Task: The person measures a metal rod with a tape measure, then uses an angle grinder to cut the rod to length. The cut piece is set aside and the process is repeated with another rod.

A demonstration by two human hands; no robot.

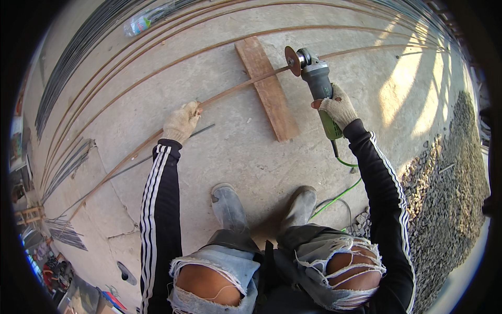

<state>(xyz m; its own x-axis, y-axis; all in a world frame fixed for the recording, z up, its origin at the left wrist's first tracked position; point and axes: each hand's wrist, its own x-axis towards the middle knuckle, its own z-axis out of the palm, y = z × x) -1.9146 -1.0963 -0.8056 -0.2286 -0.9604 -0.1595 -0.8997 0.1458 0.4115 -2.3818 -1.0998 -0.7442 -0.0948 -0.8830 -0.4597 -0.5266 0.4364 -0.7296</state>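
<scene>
My left hand (181,123), in a pale knit glove, is closed around a long rusty steel bar (230,92). The bar lies across a wooden plank (269,97) on the concrete floor. My right hand (339,106), gloved with some fingertips bare, grips the body of an angle grinder (320,83). Its thin cutting disc (293,61) stands upright at the bar, just right of the plank. Whether the disc touches the bar or is spinning, I cannot tell. A green power cord (346,163) runs from the grinder's rear toward my boots.
Several more rusty bars (183,64) curve across the floor beyond, with a bundle of dark rods (68,76) at the far left. A plastic bottle (137,25) lies among them. Gravel (444,209) is heaped at right. My grey boots (229,206) stand on the concrete floor (209,157).
</scene>
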